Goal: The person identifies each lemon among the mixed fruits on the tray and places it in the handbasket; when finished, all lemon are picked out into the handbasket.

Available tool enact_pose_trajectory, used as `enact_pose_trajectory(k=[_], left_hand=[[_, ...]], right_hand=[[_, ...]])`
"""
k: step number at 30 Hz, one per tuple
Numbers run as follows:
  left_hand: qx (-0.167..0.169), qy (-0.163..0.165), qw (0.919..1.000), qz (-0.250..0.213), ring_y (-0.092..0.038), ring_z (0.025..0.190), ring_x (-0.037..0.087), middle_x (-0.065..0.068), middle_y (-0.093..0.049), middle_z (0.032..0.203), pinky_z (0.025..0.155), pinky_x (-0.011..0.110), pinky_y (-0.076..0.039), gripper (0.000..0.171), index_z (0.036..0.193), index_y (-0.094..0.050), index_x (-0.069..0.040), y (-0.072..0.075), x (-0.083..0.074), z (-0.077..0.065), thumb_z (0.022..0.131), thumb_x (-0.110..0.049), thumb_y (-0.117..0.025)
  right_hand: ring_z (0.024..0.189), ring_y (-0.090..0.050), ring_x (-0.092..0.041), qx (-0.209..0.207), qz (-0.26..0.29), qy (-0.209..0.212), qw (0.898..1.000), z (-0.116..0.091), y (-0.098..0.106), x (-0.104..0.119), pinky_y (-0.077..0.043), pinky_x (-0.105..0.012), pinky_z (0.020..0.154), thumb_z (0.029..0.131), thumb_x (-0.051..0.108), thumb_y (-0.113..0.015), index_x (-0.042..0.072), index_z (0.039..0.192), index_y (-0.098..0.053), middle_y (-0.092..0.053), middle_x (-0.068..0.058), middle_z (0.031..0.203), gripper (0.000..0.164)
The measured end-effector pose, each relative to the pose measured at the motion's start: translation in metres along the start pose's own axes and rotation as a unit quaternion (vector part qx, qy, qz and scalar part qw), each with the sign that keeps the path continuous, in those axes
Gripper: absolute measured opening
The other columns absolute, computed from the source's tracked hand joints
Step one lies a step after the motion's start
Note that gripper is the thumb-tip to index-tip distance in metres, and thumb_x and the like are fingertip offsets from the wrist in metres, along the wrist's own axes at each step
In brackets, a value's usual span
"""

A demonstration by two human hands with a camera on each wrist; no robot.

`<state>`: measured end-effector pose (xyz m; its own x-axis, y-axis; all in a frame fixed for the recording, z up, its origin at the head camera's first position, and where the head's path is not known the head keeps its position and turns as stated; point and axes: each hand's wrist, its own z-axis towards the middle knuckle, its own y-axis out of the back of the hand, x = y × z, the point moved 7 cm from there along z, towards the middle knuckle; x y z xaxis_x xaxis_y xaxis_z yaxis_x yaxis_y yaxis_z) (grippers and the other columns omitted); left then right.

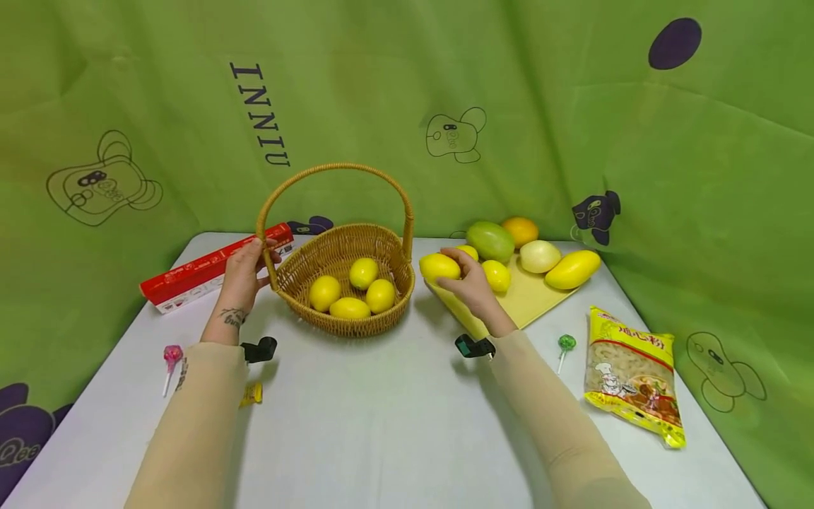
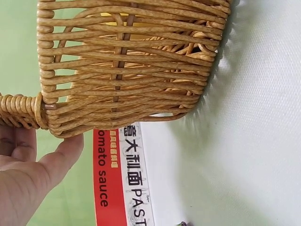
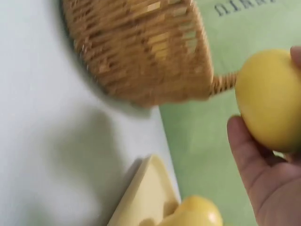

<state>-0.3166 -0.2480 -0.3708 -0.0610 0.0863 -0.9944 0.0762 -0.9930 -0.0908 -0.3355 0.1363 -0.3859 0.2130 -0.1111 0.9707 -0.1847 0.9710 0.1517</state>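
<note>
A wicker basket [image 1: 304, 311] with a tall arched handle stands left of the middle, several lemons [image 1: 349, 308] lying inside it. My left hand [image 1: 240, 274] grips the foot of the handle on the left side; in the left wrist view its thumb [image 2: 70, 148] touches the rim and the other fingers are partly hidden behind the handle. Between the thumb and fingers of my right hand [image 1: 475, 288] is another lemon [image 1: 439, 268], held in the air right of the basket. The right wrist view shows this lemon [image 3: 268, 99] up close, with the basket beyond it.
A pale yellow tray [image 1: 537, 300] bears lemons [image 1: 496, 276], mangoes [image 1: 572, 270] and other fruit. A pasta bag [image 1: 632, 378] and green lollipop [image 1: 566, 343] lie to the right. Leftward are a red pasta box [image 1: 197, 272], pink lollipop [image 1: 172, 355] and yellow-wrapped sweet [image 1: 252, 394].
</note>
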Motion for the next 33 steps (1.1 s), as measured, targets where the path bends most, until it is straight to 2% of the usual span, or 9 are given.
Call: enact_pose_trajectory(k=[4,7,14,21,27,30,33], left_hand=[[0.000,0.002,1.0000,0.001,-0.049,0.100,0.014,0.000,-0.055,0.092,0.100,0.067,-0.022,0.053,0.115,-0.055,-0.010,0.000,-0.001,0.000,0.089,-0.055,-0.046],[0.001,0.003,1.0000,-0.005,-0.050,0.100,0.013,0.000,-0.055,0.091,0.100,0.067,-0.021,0.056,0.119,-0.052,-0.007,-0.001,-0.001,0.000,0.089,-0.054,-0.046],[0.000,0.009,1.0000,-0.003,-0.050,0.100,0.013,-0.001,-0.056,0.092,0.100,0.066,-0.023,0.042,0.105,-0.058,-0.019,0.000,0.001,0.000,0.089,-0.055,-0.046],[-0.005,0.011,0.9999,0.006,-0.050,0.102,0.014,0.000,-0.056,0.093,0.100,0.064,-0.024,0.040,0.104,-0.059,-0.022,0.001,0.002,-0.001,0.089,-0.057,-0.045],[-0.004,0.009,1.0000,-0.002,-0.049,0.102,0.014,0.001,-0.055,0.092,0.101,0.065,-0.022,0.039,0.104,-0.058,-0.022,0.001,0.004,-0.001,0.089,-0.055,-0.045],[-0.003,0.007,1.0000,-0.002,-0.050,0.100,0.013,0.000,-0.055,0.091,0.100,0.066,-0.022,0.039,0.104,-0.059,-0.022,0.001,0.003,-0.001,0.089,-0.055,-0.045],[-0.003,0.003,1.0000,0.000,-0.050,0.099,0.013,-0.001,-0.056,0.090,0.100,0.066,-0.022,0.039,0.104,-0.059,-0.022,0.001,0.002,-0.001,0.089,-0.055,-0.045]], right_hand=[[0.112,-0.046,-0.019,0.057,0.053,-0.001,0.997,0.001,-0.020,0.011,-0.043,-0.021,0.087,0.079,-0.009,-0.060,-0.004,0.133,-0.040,-0.041,-0.019,0.137,0.058],[0.108,-0.048,-0.017,0.086,0.073,0.003,0.994,0.005,-0.038,0.018,-0.044,-0.022,0.085,0.079,-0.010,-0.060,-0.003,0.132,-0.041,-0.042,-0.019,0.135,0.056],[0.105,-0.049,-0.018,0.144,0.064,0.005,0.988,0.021,-0.083,0.027,-0.044,-0.026,0.084,0.080,-0.006,-0.060,-0.002,0.132,-0.042,-0.047,-0.016,0.131,0.056],[0.107,-0.051,-0.021,0.179,0.034,-0.001,0.983,0.031,-0.121,0.035,-0.045,-0.029,0.088,0.080,-0.004,-0.062,0.002,0.133,-0.043,-0.049,-0.012,0.131,0.057],[0.125,-0.044,-0.029,0.188,0.042,0.010,0.981,0.033,-0.134,0.042,-0.037,-0.038,0.103,0.081,-0.007,-0.063,0.003,0.134,-0.043,-0.045,-0.017,0.138,0.058],[0.130,-0.039,-0.032,0.182,0.062,0.013,0.981,0.032,-0.132,0.043,-0.030,-0.042,0.108,0.081,-0.010,-0.062,0.002,0.135,-0.041,-0.042,-0.020,0.139,0.059],[0.130,-0.040,-0.031,0.173,0.069,0.016,0.982,0.031,-0.125,0.043,-0.029,-0.043,0.108,0.081,-0.009,-0.062,0.001,0.134,-0.041,-0.042,-0.021,0.138,0.057]])
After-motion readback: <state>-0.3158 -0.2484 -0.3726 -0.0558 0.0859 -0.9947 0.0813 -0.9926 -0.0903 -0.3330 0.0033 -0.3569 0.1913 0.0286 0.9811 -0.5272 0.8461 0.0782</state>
